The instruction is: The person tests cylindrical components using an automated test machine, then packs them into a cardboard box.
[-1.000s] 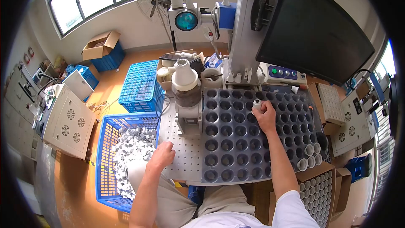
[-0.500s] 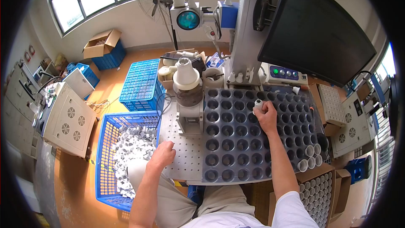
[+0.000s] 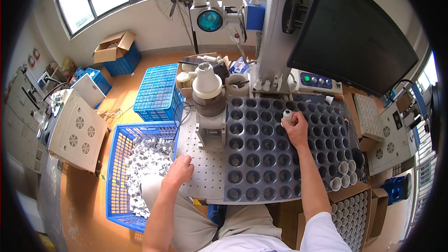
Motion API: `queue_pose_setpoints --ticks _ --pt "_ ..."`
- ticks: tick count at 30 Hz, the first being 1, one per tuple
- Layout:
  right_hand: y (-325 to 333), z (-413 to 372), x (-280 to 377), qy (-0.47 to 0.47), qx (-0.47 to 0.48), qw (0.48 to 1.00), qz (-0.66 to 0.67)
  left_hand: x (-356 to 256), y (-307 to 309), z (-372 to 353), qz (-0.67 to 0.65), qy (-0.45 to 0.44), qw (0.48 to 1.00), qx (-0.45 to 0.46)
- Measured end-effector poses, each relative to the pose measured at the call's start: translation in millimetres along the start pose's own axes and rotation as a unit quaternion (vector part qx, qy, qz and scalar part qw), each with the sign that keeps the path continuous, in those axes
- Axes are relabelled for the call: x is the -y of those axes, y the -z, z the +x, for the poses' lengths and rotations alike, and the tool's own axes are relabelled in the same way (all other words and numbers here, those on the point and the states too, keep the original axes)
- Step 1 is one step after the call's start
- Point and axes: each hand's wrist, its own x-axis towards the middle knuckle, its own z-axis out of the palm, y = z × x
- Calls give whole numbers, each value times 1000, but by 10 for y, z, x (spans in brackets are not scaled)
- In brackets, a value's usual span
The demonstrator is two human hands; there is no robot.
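White part pinched in right hand [image 3: 295,128]

White part [image 3: 287,115] is held narrow end up over black tray [image 3: 244,152], toward its back edge. Left hand [image 3: 180,170] is curled closed by counter [image 3: 201,177]'s left edge. White cups [image 3: 345,180] are grouped at tray's front right corner.

There are two hands [image 3: 181,170], one white piece [image 3: 287,115] held, five white cups [image 3: 345,180] at the tray's [image 3: 243,152] near right, one monitor [image 3: 354,32] and one fan [image 3: 174,1] on the far side, four vents [image 3: 73,140] on the left cabinet [image 3: 65,112], and too many loose pieces [image 3: 151,158] to count
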Motion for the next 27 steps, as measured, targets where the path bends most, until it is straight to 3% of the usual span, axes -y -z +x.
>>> queue_pose_setpoints --ticks 5,8,12,14,16,19,21,22,24,27 --pt "8 9 -38 1 3 1000 8 149 0 84 -103 8 992 -70" --pt "12 9 -31 -2 1 1000 10 103 360 292 -171 -91 954 -230" --pt "12 70 -66 -10 -17 1000 5 -709 1215 570 -235 -155 861 -423" --pt "32 187 140 -11 -12 998 55 -1200 1577 648 -270 -142 856 -417" --pt "-58 325 836 -15 8 986 167 -1343 1614 1045 -315 -151 864 -363" --pt "-383 507 1663 54 66 954 286 -1577 1562 1193 -45 -164 890 -422" --pt "-680 555 2039 103 112 936 317 -1590 1820 883 -239 -195 883 -354" --pt "-826 543 2167 138 133 930 313 -1522 1927 723 -331 -207 865 -314" --pt "-1051 423 2314 137 172 954 206 -1115 1958 470 -290 -162 848 -414" --pt "-1207 353 2290 112 151 952 241 280 1719 310 -182 -95 847 -491"
